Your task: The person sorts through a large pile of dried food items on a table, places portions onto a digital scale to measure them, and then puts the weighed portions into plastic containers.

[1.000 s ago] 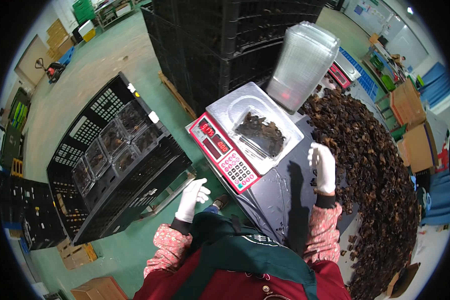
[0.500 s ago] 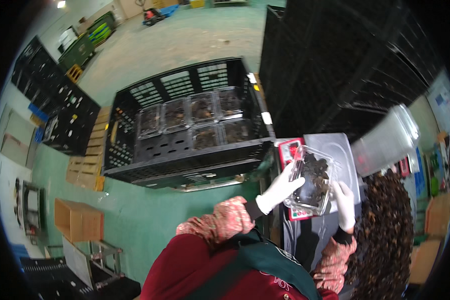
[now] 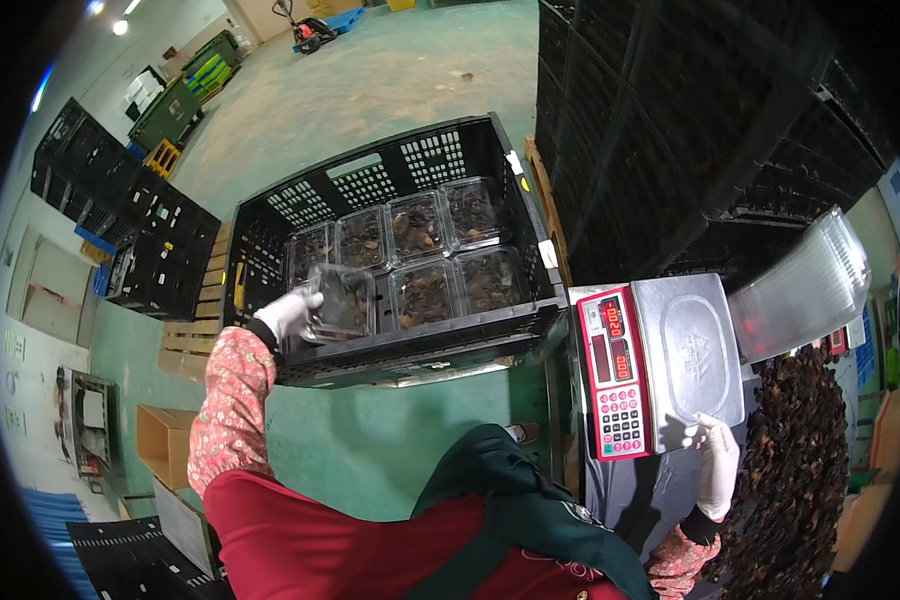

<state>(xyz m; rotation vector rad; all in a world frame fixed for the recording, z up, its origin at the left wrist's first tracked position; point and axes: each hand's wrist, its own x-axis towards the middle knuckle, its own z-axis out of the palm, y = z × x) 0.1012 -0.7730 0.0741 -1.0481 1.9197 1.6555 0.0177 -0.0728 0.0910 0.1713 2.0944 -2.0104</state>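
Observation:
My white-gloved left hand [image 3: 288, 314] grips a clear plastic container [image 3: 344, 300] with dark pieces inside, low in the front-left corner of a black slotted crate [image 3: 339, 180]. Several similar filled containers [image 3: 419, 226] lie in rows there. My white-gloved right hand [image 3: 714, 460] holds nothing, its fingers loosely bent and apart at the front edge of a red-rimmed digital scale [image 3: 620, 410]. The scale's steel pan [image 3: 694, 350] bears no container. Just right of it leans a tall stack of nested clear containers [image 3: 796, 288].
A large pile of dark, dried-looking pieces [image 3: 790, 470] covers the table at right. Tall black stacked crates [image 3: 670, 130] stand behind the scale. More crates [image 3: 120, 200] on pallets, a cardboard box [image 3: 165, 440] and a pallet jack [image 3: 312, 35] are at left and back.
My left hand has carried the container leftward from the scale into the crate. My right hand has let go and drawn back toward me. My view has turned toward the crate.

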